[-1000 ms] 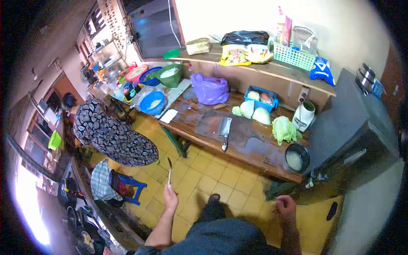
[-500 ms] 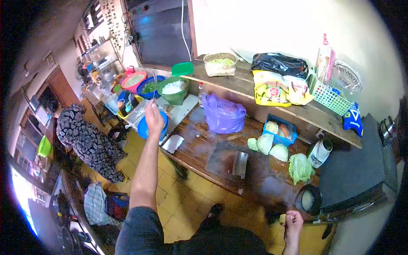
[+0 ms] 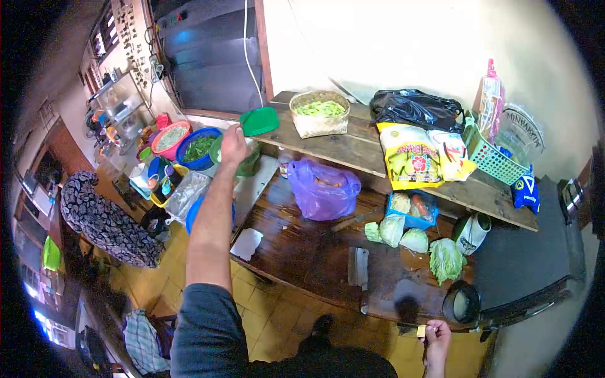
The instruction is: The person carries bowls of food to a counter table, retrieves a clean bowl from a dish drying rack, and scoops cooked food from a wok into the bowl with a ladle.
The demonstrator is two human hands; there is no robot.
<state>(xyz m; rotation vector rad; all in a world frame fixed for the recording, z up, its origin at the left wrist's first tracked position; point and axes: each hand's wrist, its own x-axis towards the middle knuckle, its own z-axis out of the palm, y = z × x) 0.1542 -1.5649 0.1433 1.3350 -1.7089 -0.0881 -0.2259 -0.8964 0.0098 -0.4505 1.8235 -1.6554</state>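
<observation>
Landmark: bulging translucent purple plastic bag, standing on the dark brown wooden table.

Left hand: arm stretched out past the bag's left side, back of the hand toward the camera. Fingers look curled, but their inner side is hidden; cannot tell whether anything is gripped. Hand overlaps the round green plastic bowl, left of and beyond the bag; contact not determinable. Flat bright-green plastic piece just beside the hand, beyond the bag on its left.

Right hand: low, right of the bag and closer to the camera. Fingers in a narrow pinch, holding a small pale-yellow piece; material unclear.

Surroundings: pale woven basket with chopped green pieces, beyond the bag on the plank shelf. Round blue plastic bowl of green leaves, well left of the bag. Broad metal blade, lying right of the bag, camera side. Leafy pale-green head and dark round pot of cloudy liquid, farther right. Person in black-and-white patterned clothing, far left of the bag.
</observation>
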